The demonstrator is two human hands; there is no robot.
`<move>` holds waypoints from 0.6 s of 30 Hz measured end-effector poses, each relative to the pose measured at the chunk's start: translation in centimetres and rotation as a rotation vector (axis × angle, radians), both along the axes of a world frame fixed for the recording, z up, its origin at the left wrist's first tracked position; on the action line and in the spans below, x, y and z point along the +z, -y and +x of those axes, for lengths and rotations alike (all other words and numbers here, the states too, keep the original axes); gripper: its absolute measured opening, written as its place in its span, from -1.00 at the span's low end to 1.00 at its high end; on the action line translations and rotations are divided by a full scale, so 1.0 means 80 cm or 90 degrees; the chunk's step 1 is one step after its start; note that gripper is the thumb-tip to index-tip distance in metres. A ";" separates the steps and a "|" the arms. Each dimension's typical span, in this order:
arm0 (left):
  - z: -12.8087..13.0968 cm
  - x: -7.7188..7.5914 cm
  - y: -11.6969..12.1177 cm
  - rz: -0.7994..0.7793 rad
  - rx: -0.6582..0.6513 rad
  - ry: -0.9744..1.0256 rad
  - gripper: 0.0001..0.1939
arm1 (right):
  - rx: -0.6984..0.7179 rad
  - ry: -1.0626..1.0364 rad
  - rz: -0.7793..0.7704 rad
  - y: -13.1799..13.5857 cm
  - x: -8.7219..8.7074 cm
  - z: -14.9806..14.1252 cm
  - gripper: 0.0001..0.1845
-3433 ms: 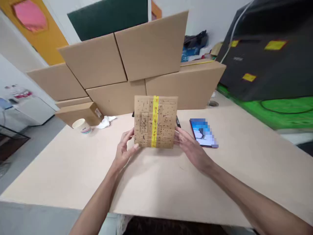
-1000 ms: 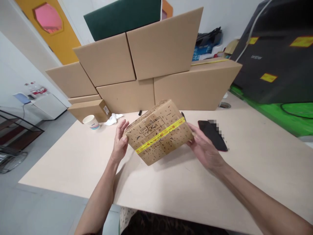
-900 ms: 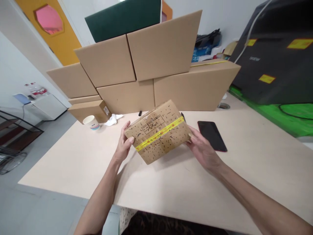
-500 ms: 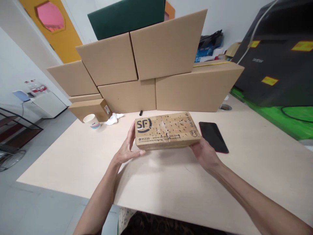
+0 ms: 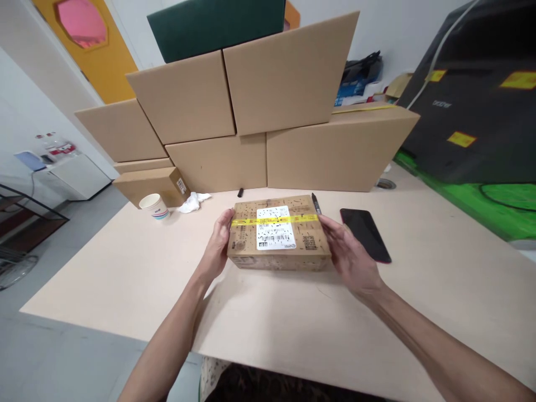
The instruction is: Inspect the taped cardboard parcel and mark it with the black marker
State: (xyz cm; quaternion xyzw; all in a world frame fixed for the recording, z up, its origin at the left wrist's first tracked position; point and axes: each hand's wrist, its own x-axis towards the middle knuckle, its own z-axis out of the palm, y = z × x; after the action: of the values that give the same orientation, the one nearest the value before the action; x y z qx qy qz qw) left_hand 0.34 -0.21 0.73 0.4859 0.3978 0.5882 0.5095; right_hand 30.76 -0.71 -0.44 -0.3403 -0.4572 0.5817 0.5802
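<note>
A small cardboard parcel (image 5: pixel 307 230) lies level above the near middle of the table, with dark specks over its top. Yellow tape (image 5: pixel 301 219) runs across it, over a white shipping label (image 5: pixel 275 237). My left hand (image 5: pixel 218 243) is closed on the parcel's left end, and my right hand (image 5: pixel 349 254) grips the right end. Whether the parcel's underside touches the table cannot be seen. Just behind its far right corner lies a black marker (image 5: pixel 315 203), partly hidden. A black cap (image 5: pixel 240 192) lies farther back.
Large cardboard boxes (image 5: pixel 310 162) are stacked along the back, with a dark green box (image 5: pixel 218 30) on top. To the left stand a paper cup (image 5: pixel 154 207) and crumpled tissue (image 5: pixel 194 202). A dark phone-like device (image 5: pixel 365 234) lies right of my right hand on the table (image 5: pixel 104 273).
Both hands have turned the parcel over: its printed SF face has gone from view and the labelled, taped face is now up. The marker has come into sight behind it.
</note>
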 end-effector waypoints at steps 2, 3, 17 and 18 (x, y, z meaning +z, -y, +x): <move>0.002 -0.003 -0.001 -0.093 0.011 -0.008 -0.18 | -0.007 -0.010 -0.022 -0.001 -0.003 -0.001 -0.56; 0.004 -0.004 -0.001 -0.134 -0.006 -0.009 -0.19 | -0.012 -0.011 -0.038 -0.002 -0.006 -0.002 -0.57; 0.001 0.007 0.005 0.003 -0.088 -0.009 -0.13 | -0.033 -0.070 0.006 -0.002 -0.005 0.004 -0.57; 0.000 0.006 0.005 0.002 -0.092 -0.013 -0.14 | -0.038 -0.070 0.008 -0.002 -0.005 0.004 -0.57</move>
State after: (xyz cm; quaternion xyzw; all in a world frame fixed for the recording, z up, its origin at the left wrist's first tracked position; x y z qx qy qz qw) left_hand 0.37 -0.58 1.24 0.5204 0.3657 0.5456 0.5457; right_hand 31.06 -0.55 -0.85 -0.3180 -0.4175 0.5791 0.6239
